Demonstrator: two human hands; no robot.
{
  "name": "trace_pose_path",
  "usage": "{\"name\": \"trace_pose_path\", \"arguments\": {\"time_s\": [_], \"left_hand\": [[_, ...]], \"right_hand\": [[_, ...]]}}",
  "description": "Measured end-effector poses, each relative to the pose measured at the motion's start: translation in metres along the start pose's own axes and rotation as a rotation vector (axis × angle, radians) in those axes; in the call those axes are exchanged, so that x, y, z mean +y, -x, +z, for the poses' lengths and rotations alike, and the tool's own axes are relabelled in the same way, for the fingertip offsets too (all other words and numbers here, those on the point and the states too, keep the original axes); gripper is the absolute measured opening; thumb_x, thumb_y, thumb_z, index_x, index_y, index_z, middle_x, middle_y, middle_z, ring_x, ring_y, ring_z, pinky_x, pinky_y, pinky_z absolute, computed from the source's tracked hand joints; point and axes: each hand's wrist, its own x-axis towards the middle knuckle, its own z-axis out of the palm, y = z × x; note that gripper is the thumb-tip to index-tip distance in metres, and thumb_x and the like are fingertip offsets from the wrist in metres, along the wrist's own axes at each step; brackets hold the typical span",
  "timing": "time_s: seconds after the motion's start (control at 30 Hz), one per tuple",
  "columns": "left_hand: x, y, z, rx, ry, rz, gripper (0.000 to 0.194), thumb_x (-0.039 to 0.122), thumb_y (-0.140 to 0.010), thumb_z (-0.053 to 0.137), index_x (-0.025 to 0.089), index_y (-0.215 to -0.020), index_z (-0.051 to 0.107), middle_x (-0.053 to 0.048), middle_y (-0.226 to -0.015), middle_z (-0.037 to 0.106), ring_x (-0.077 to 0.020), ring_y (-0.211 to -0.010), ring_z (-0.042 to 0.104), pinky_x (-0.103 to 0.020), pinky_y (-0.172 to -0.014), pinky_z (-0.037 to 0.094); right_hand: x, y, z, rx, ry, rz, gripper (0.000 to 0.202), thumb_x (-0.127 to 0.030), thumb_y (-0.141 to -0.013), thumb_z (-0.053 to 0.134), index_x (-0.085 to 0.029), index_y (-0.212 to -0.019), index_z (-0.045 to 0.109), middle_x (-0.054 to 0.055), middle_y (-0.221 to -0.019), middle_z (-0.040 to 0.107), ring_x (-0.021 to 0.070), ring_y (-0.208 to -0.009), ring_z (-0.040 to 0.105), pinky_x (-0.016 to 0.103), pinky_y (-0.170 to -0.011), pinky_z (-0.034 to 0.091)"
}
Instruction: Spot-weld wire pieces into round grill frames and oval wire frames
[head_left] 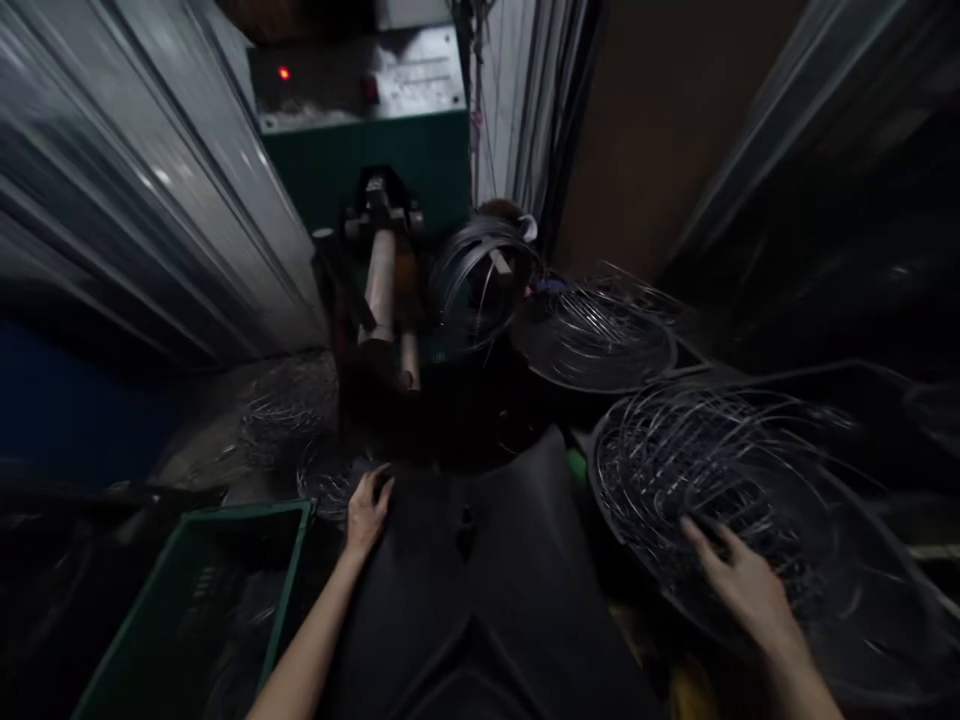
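Observation:
My left hand [367,512] rests on my dark-clothed left thigh [420,560], its thumb and forefinger apart and nothing visible in it. To the right, my right hand [739,580] reaches over a wide dark basin [611,515] heaped with loose, curled metal wire [675,450]. Its fingertips are at the wire, smeared by motion; whether they grip a strand is unclear. Ahead of my knees stands a green machine [442,155] with a pale cylindrical bar [381,280] pointing toward me. Beside that bar hangs a wire coil [480,260].
A second round basin [592,370] of wire sits behind the near one. On the left are a green crate [172,590] and tangled wire [285,415] on the floor. Corrugated metal sheets [142,170] wall the left side. A red light [283,73] glows on the machine's panel.

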Motion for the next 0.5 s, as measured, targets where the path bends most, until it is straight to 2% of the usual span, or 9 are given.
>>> {"name": "trace_pose_path", "arguments": {"time_s": [0.07,0.1,0.2,0.27,0.37,0.43,0.47,0.5], "left_hand": [[-0.001,0.004,-0.006,0.014,-0.030,0.007,0.039,0.044,-0.085,0.046,0.016,-0.109,0.060,-0.009,-0.106,0.065,-0.0198,-0.098,0.062,-0.034,-0.089,0.048],[-0.003,0.006,-0.011,0.039,-0.048,0.004,0.040,0.046,-0.084,0.046,0.016,-0.107,0.060,-0.009,-0.104,0.065,-0.0204,-0.096,0.062,-0.034,-0.088,0.048],[-0.015,0.005,-0.023,0.086,-0.091,-0.004,0.046,0.051,-0.082,0.046,0.016,-0.107,0.061,-0.009,-0.102,0.066,-0.0217,-0.093,0.063,-0.034,-0.084,0.049],[-0.026,-0.003,-0.023,0.084,-0.117,0.002,0.047,0.052,-0.081,0.047,0.017,-0.109,0.061,-0.008,-0.104,0.065,-0.0219,-0.093,0.062,-0.033,-0.084,0.048],[-0.034,-0.013,-0.016,0.069,-0.139,0.031,0.046,0.052,-0.081,0.046,0.018,-0.108,0.062,-0.007,-0.102,0.065,-0.0223,-0.092,0.062,-0.033,-0.082,0.048],[-0.031,-0.013,-0.015,0.063,-0.133,0.027,0.045,0.051,-0.081,0.046,0.017,-0.105,0.063,-0.007,-0.099,0.065,-0.0220,-0.091,0.062,-0.032,-0.082,0.047],[-0.028,-0.011,-0.015,0.058,-0.121,0.014,0.044,0.051,-0.081,0.046,0.017,-0.104,0.063,-0.007,-0.099,0.065,-0.0216,-0.090,0.062,-0.032,-0.082,0.047],[-0.025,-0.009,-0.016,0.049,-0.102,0.002,0.043,0.050,-0.081,0.047,0.017,-0.104,0.063,-0.007,-0.099,0.065,-0.0211,-0.091,0.061,-0.031,-0.083,0.047]], "right_hand": [[-0.013,0.001,0.002,-0.094,-0.074,-0.005,0.045,-0.064,-0.060,0.055,-0.022,-0.073,0.065,0.011,-0.074,0.066,0.0296,-0.077,0.061,0.043,-0.070,0.048],[-0.024,0.004,0.002,-0.075,-0.128,-0.039,0.041,-0.062,-0.059,0.057,-0.022,-0.066,0.063,0.010,-0.072,0.065,0.0293,-0.078,0.060,0.044,-0.072,0.047],[-0.056,0.006,-0.004,0.113,-0.208,-0.043,0.035,-0.054,-0.068,0.052,-0.020,-0.066,0.060,0.011,-0.077,0.065,0.0255,-0.081,0.059,0.040,-0.079,0.045],[-0.059,-0.001,-0.017,0.276,-0.208,0.034,0.039,-0.051,-0.076,0.042,-0.018,-0.078,0.061,0.012,-0.084,0.065,0.0234,-0.081,0.058,0.037,-0.077,0.044],[-0.040,0.000,-0.062,0.524,-0.238,0.133,0.047,-0.049,-0.083,0.030,-0.013,-0.091,0.059,0.014,-0.089,0.063,0.0213,-0.079,0.056,0.035,-0.072,0.044],[-0.027,0.013,-0.101,0.634,-0.295,0.129,0.048,-0.051,-0.084,0.033,-0.012,-0.091,0.059,0.012,-0.083,0.062,0.0189,-0.072,0.054,0.032,-0.066,0.043],[-0.023,0.021,-0.119,0.654,-0.322,0.097,0.046,-0.052,-0.083,0.038,-0.013,-0.090,0.061,0.010,-0.079,0.061,0.0175,-0.068,0.053,0.031,-0.062,0.042],[-0.021,0.029,-0.133,0.654,-0.345,-0.062,0.041,-0.050,-0.082,0.046,-0.014,-0.090,0.062,0.008,-0.075,0.061,0.0166,-0.064,0.052,0.030,-0.058,0.040]]}}
